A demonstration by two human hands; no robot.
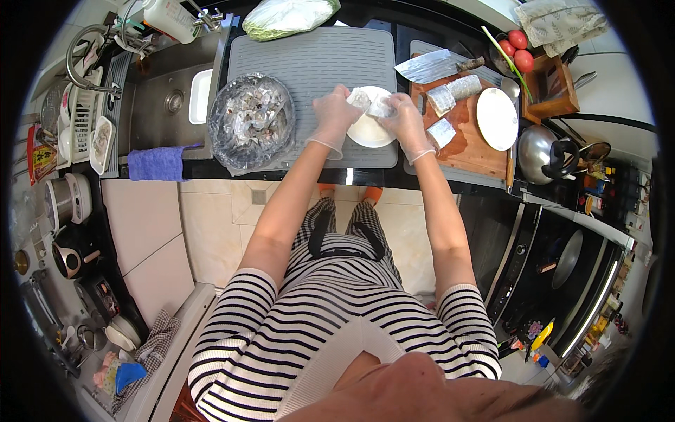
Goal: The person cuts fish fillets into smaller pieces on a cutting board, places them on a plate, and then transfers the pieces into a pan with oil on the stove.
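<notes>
My left hand, in a clear disposable glove, is closed on a pale piece of fish. My right hand, gloved too, pinches a silvery piece of fish close beside it. Both are held over a round white plate, which partly shows beneath; whether anything lies in it I cannot make out. To the right, several silver-skinned fish pieces rest on a wooden cutting board. A wide cleaver lies across its far edge. Left of my hands stands a plastic-covered bowl holding scraps.
A grey ribbed mat lies under the plate. A white oval dish sits on the board's right. Beyond are a wrapped cabbage, tomatoes and a steel kettle. The sink is at the left, a purple cloth on its edge.
</notes>
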